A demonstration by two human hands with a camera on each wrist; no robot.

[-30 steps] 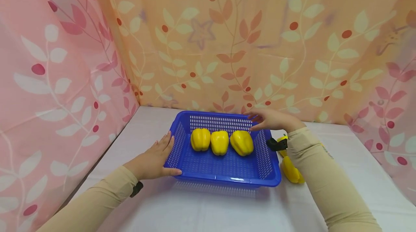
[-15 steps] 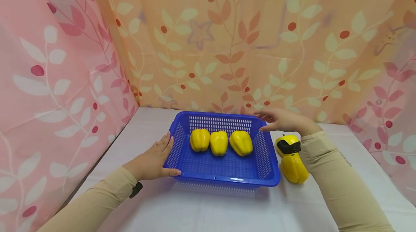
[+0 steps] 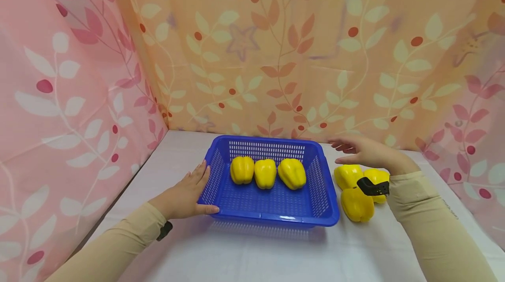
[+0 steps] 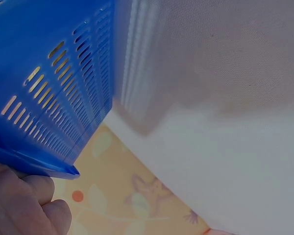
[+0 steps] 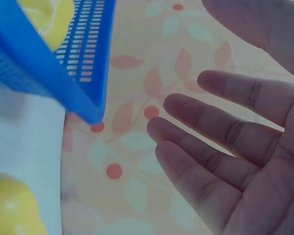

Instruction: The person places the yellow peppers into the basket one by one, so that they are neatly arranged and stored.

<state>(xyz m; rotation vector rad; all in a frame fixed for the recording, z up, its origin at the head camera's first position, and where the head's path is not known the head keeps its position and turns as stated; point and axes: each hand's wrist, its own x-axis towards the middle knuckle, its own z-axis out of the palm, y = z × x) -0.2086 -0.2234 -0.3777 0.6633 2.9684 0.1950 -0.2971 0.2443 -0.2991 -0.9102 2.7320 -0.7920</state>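
A blue plastic basket (image 3: 272,217) with slotted walls stands on the table, and three yellow bell peppers (image 3: 265,173) lie in a row inside it. My left hand (image 3: 188,192) rests on the basket's left rim, fingers straight and thumb along the near corner. In the left wrist view, fingers (image 4: 29,200) show right at the blue rim. To the right of the basket, my right hand (image 3: 367,152) hovers with relaxed fingers and nothing in it. Below it, three more yellow bell peppers (image 3: 357,204) sit close together on the table, one partly behind the black wrist strap.
The table has a white cloth (image 3: 189,251). An orange leaf-patterned curtain (image 3: 244,76) hangs behind the basket, and a pink one (image 3: 75,111) closes off the left side. Another pink curtain (image 3: 473,141) stands at the right.
My right hand has moved right, from above the basket's right rim to over the peppers beside it, uncovering more of them. My left hand has stayed on the rim.
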